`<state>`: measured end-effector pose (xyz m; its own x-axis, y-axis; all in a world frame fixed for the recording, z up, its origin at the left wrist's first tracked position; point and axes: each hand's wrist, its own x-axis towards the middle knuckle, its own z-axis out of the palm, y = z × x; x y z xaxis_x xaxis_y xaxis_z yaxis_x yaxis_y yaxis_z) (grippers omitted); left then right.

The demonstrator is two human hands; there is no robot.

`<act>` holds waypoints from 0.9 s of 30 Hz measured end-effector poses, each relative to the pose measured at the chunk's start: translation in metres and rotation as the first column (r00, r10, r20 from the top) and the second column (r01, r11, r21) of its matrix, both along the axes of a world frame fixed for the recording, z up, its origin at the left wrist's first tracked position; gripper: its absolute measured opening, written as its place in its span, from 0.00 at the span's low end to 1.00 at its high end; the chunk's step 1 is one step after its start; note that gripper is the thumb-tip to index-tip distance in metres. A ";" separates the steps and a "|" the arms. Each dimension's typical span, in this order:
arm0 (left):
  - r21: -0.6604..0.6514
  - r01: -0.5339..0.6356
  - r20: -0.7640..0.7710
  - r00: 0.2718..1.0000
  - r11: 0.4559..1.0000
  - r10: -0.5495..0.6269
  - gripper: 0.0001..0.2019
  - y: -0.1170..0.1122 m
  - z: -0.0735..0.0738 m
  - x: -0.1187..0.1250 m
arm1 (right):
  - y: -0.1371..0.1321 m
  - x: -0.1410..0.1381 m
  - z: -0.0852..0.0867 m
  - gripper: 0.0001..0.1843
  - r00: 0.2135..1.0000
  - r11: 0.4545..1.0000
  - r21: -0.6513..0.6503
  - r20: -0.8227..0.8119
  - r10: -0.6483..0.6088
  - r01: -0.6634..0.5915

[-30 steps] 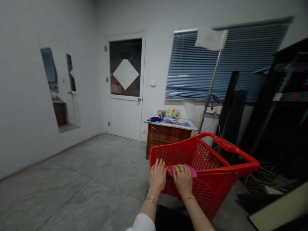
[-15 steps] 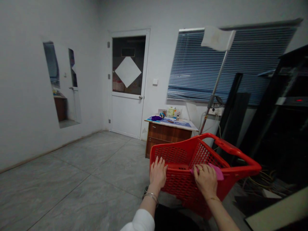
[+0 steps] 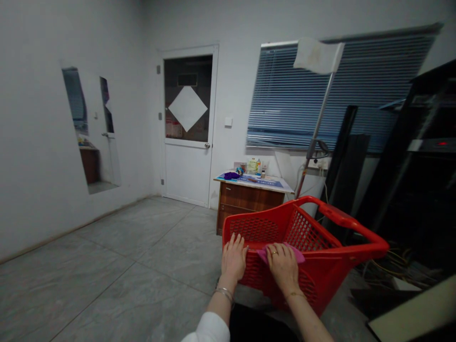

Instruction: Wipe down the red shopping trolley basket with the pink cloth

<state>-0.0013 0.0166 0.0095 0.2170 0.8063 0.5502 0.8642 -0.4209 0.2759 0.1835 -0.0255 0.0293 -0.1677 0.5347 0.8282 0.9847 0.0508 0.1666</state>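
A red plastic shopping cart stands in front of me, its side rim towards me and its handle to the right. My left hand grips the near corner of that rim, fingers hooked over the top. Further right along the same edge, my right hand is closed over a pink cloth and presses it on the rim. Part of the cloth shows on both sides of the fingers; the palm side is hidden.
Behind the cart is a wooden cabinet with a purple cloth and small bottles on top. A flag on a pole leans by the window blinds. Dark equipment and cables crowd the right. Grey floor spreads left towards a white door.
My right hand has slid left along the cart's rim with the pink cloth, closer to my left hand. My left hand stays at the corner.
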 end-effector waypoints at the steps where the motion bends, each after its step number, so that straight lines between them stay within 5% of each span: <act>1: 0.001 0.001 0.000 1.000 1.000 -0.001 0.21 0.000 0.000 0.000 | -0.003 0.016 0.004 0.11 1.000 1.000 -0.003 0.017 -0.023 0.023; 5: -0.001 -0.008 0.015 1.000 1.000 0.008 0.21 0.000 -0.002 0.003 | -0.015 0.072 0.019 0.11 0.990 0.994 0.005 0.084 -0.111 0.111; 8: 0.006 -0.025 0.045 0.999 1.000 0.025 0.20 -0.001 -0.004 0.006 | -0.018 0.088 0.025 0.12 0.985 0.988 0.025 0.086 -0.152 0.151; 12: 0.015 -0.023 0.072 0.997 1.000 0.022 0.20 -0.003 -0.006 0.008 | -0.014 0.060 0.020 0.13 0.982 0.981 0.042 0.005 -0.187 0.187; 20: 0.033 -0.011 0.048 0.999 0.999 0.009 0.20 -0.004 -0.006 0.006 | 0.004 -0.044 -0.004 0.11 0.995 1.000 0.010 -0.097 -0.015 0.016; 23: 0.017 0.006 0.027 1.000 1.000 -0.006 0.21 -0.004 -0.004 0.004 | 0.006 -0.040 -0.005 0.10 0.997 1.000 0.015 -0.076 0.008 -0.007; 27: -0.006 0.009 0.020 1.000 1.000 -0.009 0.21 -0.006 0.000 0.002 | -0.003 0.015 0.007 0.10 0.999 0.999 0.005 -0.001 -0.039 0.039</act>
